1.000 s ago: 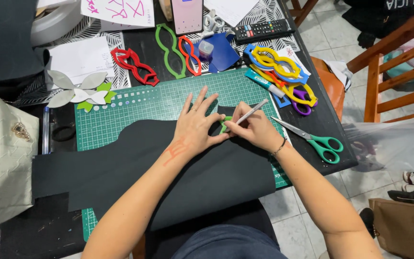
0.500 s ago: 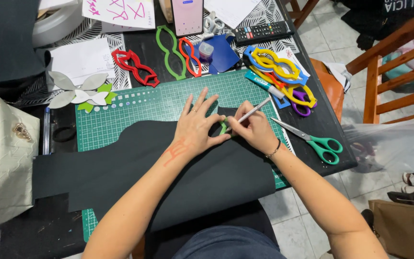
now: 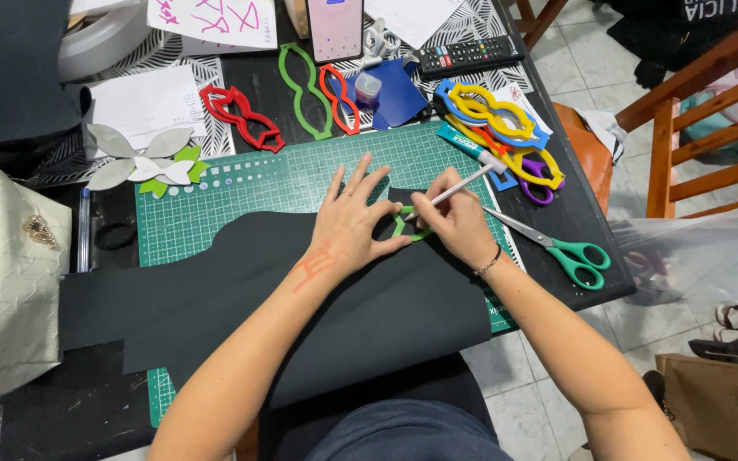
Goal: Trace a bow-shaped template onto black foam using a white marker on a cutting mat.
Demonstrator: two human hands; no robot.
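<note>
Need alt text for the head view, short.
Left hand presses a small green template onto a black sheet while the right hand traces it with a white pen. Underneath is a green cutting mat; green-handled scissors lie nearby.

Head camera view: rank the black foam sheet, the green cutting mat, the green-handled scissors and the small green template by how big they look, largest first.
1. Black foam sheet and green cutting mat: unsure, since the sheet hides much of the mat.
2. Green-handled scissors.
3. Small green template, pinned between the left hand and right hand.
</note>
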